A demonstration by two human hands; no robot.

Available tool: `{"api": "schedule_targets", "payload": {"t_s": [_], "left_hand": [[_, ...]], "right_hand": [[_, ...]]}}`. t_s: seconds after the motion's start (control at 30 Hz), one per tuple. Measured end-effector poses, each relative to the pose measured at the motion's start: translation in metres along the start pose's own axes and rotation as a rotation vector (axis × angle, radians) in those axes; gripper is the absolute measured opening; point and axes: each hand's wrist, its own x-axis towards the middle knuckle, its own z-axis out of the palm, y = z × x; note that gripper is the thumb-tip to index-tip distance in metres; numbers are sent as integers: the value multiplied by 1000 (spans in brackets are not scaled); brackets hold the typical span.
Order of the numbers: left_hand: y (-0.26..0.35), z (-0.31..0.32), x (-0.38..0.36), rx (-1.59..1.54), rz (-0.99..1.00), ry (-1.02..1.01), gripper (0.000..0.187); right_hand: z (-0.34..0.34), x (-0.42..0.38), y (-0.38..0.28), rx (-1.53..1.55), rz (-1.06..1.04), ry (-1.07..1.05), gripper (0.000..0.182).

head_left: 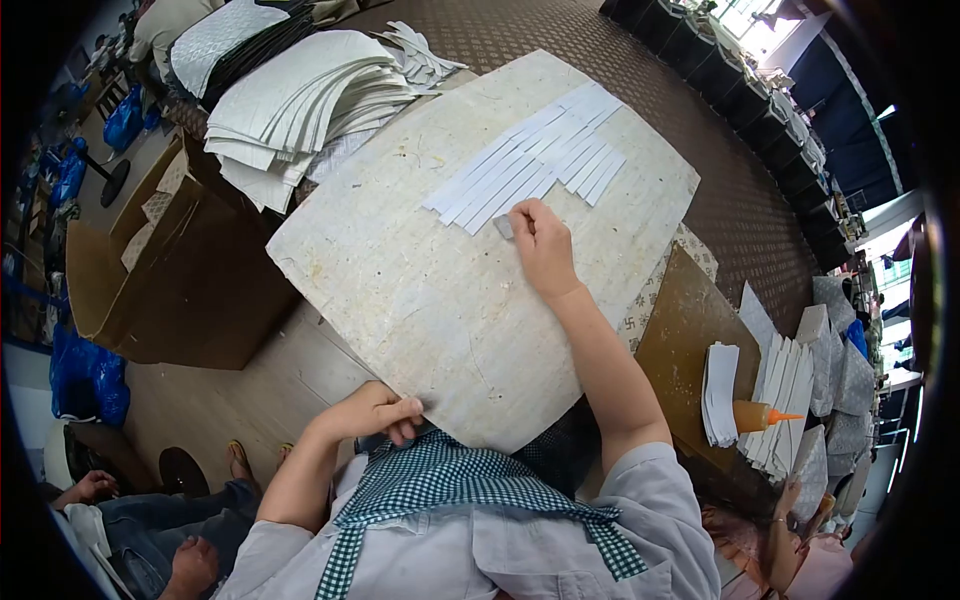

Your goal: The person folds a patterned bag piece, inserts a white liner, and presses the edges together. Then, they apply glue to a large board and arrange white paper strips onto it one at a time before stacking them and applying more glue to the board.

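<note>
A pale, stained board [430, 310] lies in front of me. White strips [530, 155] are laid side by side on its upper part, in a slanted row with stepped ends. My right hand [545, 245] is over the board just below the strips, its fingers pinched on a small grey piece [504, 227] near the strips' lower ends. At the board's near left edge is my left hand [385, 412], thumb stretched toward the board and the other fingers curled below it. Whether those fingers hold anything is hidden.
Stacked white sheets [300, 100] stand at the upper left, above a large cardboard box [200, 270]. On the right, a brown board [690, 340] bears white strips and an orange-tipped glue bottle [752, 416]. Other people sit at lower left and lower right.
</note>
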Motion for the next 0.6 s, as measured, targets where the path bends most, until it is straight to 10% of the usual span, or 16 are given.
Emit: {"api": "schedule_targets", "payload": {"t_s": [0.13, 0.33, 0.43, 0.6], "left_hand": [[63, 4, -33, 526, 27, -18, 42], [39, -6, -7, 147, 208, -54, 43], [6, 13, 30, -495, 290, 558, 41], [-20, 7, 47, -501, 427, 501, 36]], "right_hand": [[-10, 1, -10, -47, -30, 79, 9], [-28, 10, -13, 47, 40, 109, 8], [-20, 9, -1, 64, -2, 113, 11], [-59, 37, -1, 338, 144, 272, 14]]}}
